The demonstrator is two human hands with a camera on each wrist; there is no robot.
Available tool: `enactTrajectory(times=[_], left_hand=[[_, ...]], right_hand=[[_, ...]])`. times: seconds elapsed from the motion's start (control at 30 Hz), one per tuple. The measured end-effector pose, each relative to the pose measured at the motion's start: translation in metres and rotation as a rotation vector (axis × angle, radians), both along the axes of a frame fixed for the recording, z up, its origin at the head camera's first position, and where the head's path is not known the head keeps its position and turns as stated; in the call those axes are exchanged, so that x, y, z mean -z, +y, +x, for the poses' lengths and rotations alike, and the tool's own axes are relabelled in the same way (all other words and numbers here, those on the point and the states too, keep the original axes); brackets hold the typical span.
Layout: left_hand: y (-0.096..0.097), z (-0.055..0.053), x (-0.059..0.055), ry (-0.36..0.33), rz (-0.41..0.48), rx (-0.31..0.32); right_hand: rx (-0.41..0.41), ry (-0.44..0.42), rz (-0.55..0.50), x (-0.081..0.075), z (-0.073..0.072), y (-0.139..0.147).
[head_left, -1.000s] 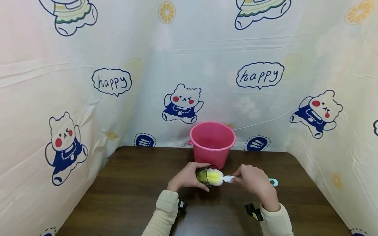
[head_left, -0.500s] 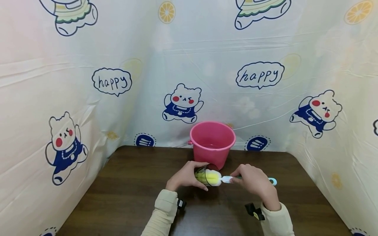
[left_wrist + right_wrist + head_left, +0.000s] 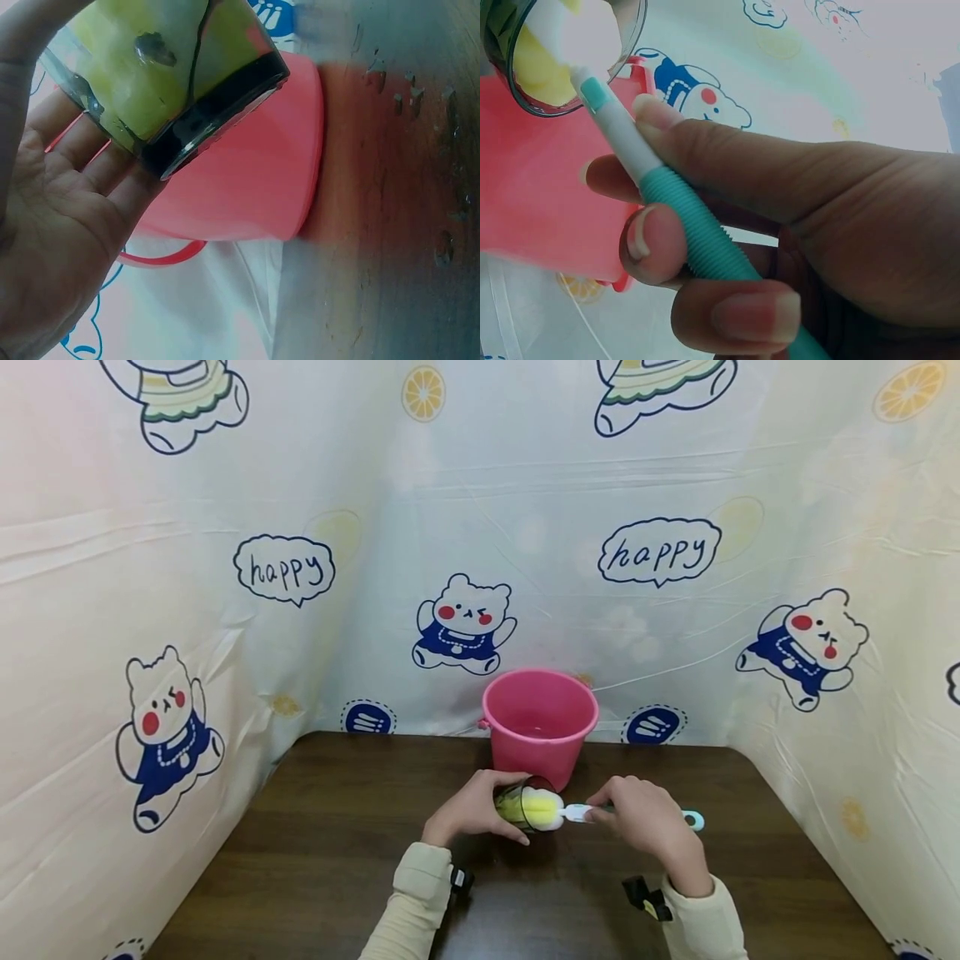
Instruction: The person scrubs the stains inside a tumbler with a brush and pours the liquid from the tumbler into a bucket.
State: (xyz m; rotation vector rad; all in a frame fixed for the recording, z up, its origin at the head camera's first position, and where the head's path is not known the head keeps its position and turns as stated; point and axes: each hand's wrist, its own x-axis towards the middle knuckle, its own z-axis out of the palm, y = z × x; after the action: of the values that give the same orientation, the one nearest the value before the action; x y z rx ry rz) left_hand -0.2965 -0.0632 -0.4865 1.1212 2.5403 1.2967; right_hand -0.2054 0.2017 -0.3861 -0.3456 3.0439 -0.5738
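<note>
My left hand point(image 3: 474, 808) grips a clear drinking glass point(image 3: 217, 56) with a dark base, tipped on its side with the mouth toward the right. Inside the glass sits the yellow and white sponge head of a cup brush point(image 3: 542, 810), part of it showing out past the rim. My right hand point(image 3: 641, 818) holds the brush by its ribbed teal and white handle point(image 3: 694, 225), thumb and fingers curled round it. The handle's teal end with a hole shows beyond the right hand in the head view. Both hands are above the table, in front of the bucket.
A pink bucket point(image 3: 540, 742) stands at the back of the brown wooden table point(image 3: 337, 843), just behind the glass. Water drops point(image 3: 450, 112) lie on the tabletop. A printed curtain point(image 3: 570, 460) hangs round the back and sides.
The left hand and the glass have shifted very slightly left. The sponge head sits a little further left with the glass, and the right hand has barely moved.
</note>
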Motion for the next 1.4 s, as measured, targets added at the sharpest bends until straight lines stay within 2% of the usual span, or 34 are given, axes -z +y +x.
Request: enactTrajectory(times=[0.3,0.53,0.7,0.9,1.17,1.4], left_hand=[[-0.0012,-0.0019,0.0034,0.004,-0.001,0.000],[-0.0006,-0.0022,0.0016,0.013,-0.007,0.002],[0.0000,-0.0027,0.0007,0.011,-0.009,0.002],[0.0013,-0.0032,0.0006,0.013,-0.007,-0.002],[0.0001,-0.0038,0.0024,0.019,0.004,0.001],[-0.0016,-0.0006,0.0039,-0.002,0.001,-0.007]], right_hand=[[0.020,0.018,0.022,0.0042,0.0017,-0.0020],[0.019,0.006,0.043,0.0030,0.0034,-0.0067],[-0.004,-0.010,0.014,-0.0009,0.0027,-0.0058],[0.004,-0.027,-0.031,-0.0020,-0.0001,0.0000],[0.035,-0.009,-0.006,0.0034,-0.0019,-0.0019],[-0.027,-0.011,-0.008,0.0020,0.0021,-0.0009]])
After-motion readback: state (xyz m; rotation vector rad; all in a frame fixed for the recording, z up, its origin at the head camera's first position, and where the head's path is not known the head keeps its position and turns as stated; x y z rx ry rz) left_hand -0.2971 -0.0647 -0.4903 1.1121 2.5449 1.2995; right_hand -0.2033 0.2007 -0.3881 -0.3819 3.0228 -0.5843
